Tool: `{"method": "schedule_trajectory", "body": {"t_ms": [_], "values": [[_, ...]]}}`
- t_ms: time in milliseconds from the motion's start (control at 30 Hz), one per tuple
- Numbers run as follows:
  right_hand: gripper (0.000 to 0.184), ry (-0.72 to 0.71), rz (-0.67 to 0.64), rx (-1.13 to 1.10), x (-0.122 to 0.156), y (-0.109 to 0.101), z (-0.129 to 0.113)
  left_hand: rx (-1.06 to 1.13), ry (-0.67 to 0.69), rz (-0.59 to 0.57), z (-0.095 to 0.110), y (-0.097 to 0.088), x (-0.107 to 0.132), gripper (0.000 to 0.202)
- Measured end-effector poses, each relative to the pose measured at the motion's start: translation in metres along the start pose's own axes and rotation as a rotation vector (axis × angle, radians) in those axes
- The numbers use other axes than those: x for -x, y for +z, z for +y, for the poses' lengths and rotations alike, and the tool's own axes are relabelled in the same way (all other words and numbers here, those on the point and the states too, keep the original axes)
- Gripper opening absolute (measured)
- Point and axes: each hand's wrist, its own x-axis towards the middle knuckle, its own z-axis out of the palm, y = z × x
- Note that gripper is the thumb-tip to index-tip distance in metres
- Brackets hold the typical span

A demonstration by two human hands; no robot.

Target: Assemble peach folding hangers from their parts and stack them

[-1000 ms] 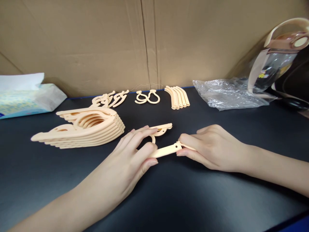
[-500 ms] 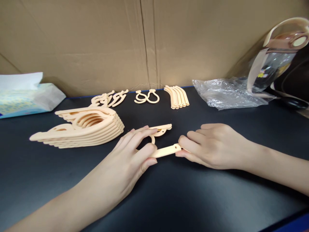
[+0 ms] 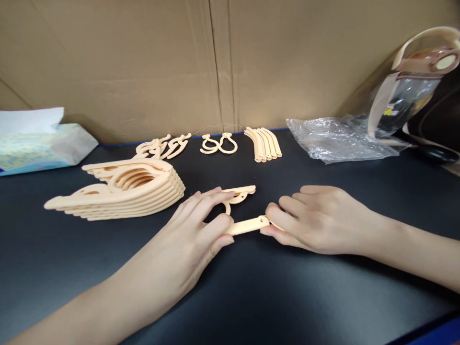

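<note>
My left hand (image 3: 196, 232) is closed around a cream plastic hanger frame (image 3: 248, 225), its near arm pointing right with a small hole at the end. The frame's other arm shows beyond my fingers; much of its middle is hidden under the hand. Against the holed end, my right hand (image 3: 321, 220) pinches a cream piece (image 3: 276, 225), likely one of the curved strips, mostly covered by the fingers. To the left lies a stack of matching hanger frames (image 3: 143, 203).
Along the back sit several curved strips (image 3: 269, 143), loose hooks (image 3: 227, 143) and a pile of more hooks (image 3: 176, 146). A clear plastic bag (image 3: 334, 141) and a bottle (image 3: 406, 96) stand right; a tissue pack (image 3: 43, 143) lies left. Cardboard (image 3: 143, 62) walls off the back.
My right hand and the holed end of the hanger frame have dipped very slightly. My left hand keeps its grip in nearly the same place.
</note>
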Motion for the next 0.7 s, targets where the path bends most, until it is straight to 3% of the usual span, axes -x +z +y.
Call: {"method": "schedule_trajectory", "body": {"t_ms": [700], "values": [[0.036,-0.019,0.014,0.023,0.0015,-0.0003,-0.0007,0.015,-0.024,0.015,0.0029,-0.0001,-0.0009,0.018]]}}
